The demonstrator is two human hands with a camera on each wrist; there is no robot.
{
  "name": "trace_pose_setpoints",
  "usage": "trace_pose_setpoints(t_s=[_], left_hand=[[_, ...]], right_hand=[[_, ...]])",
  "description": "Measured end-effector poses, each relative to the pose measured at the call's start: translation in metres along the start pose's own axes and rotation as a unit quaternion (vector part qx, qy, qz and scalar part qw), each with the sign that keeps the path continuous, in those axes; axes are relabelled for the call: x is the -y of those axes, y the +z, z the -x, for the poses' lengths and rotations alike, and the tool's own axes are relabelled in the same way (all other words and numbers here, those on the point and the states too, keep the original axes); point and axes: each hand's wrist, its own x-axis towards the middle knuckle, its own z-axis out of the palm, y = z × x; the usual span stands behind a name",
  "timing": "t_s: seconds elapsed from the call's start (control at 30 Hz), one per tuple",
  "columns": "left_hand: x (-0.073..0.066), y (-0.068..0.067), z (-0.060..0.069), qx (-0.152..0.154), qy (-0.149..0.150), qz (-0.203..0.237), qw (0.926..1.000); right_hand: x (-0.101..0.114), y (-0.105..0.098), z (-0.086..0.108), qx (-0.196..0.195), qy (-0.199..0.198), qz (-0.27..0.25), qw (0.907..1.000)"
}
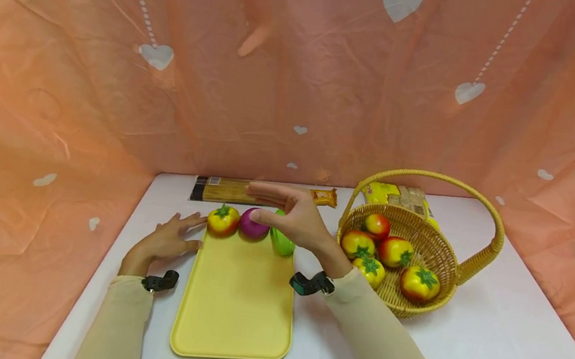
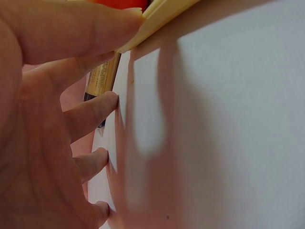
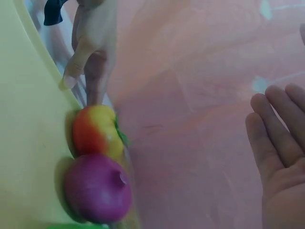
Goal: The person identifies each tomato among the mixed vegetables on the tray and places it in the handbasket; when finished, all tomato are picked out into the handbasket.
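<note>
A yellow tray lies on the table with a yellow-and-red toy tomato, a purple onion and a light green vegetable in a row along its far end. My left hand is spread at the tray's left edge; its thumb meets the rim and its forefinger reaches the tomato. Above the onion and the green vegetable hovers my right hand, fingers straight, holding nothing. It partly hides both. In the right wrist view, the onion sits against the tomato.
Right of the tray stands a wicker basket with a tall handle, holding several toy tomatoes. A yellow packet lies behind it. Along the back are a pack of dry noodle-like sticks and a small orange wrapper.
</note>
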Motion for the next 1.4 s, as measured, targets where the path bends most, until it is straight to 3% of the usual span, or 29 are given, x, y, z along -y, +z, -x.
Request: trace_pose_setpoints(t_s=[0.2, 0.33, 0.47, 0.7, 1.07, 1.13, 1.23, 1.4], left_hand=[[-0.001, 0.001, -0.001, -0.005, 0.016, -0.005, 0.9998], [-0.002, 0.001, -0.001, -0.013, 0.032, -0.01, 0.9993], [-0.003, 0.001, -0.001, -0.02, 0.047, -0.017, 0.9985], [-0.004, 0.003, -0.002, -0.017, 0.043, -0.015, 0.9988], [-0.002, 0.003, 0.0, -0.013, 0.033, -0.013, 0.9993], [-0.001, 0.003, 0.0, -0.015, 0.035, -0.012, 0.9992], [0.001, 0.002, 0.002, -0.019, 0.035, -0.009, 0.9991], [0.003, 0.001, 0.003, -0.018, 0.028, -0.006, 0.9994]], right_hand=[[-0.023, 0.012, -0.031, 0.037, 0.03, 0.087, 0.9951], [-0.041, 0.015, -0.049, 0.068, 0.054, 0.159, 0.9835], [-0.057, 0.015, -0.061, 0.093, 0.084, 0.229, 0.9654], [-0.085, 0.016, -0.07, 0.147, 0.15, 0.311, 0.9271], [-0.098, 0.027, -0.07, 0.189, 0.118, 0.395, 0.8915], [-0.095, 0.03, -0.07, 0.183, 0.107, 0.398, 0.8924], [-0.087, 0.034, -0.07, 0.169, 0.089, 0.39, 0.9008], [-0.068, 0.043, -0.065, 0.141, 0.071, 0.333, 0.9295]])
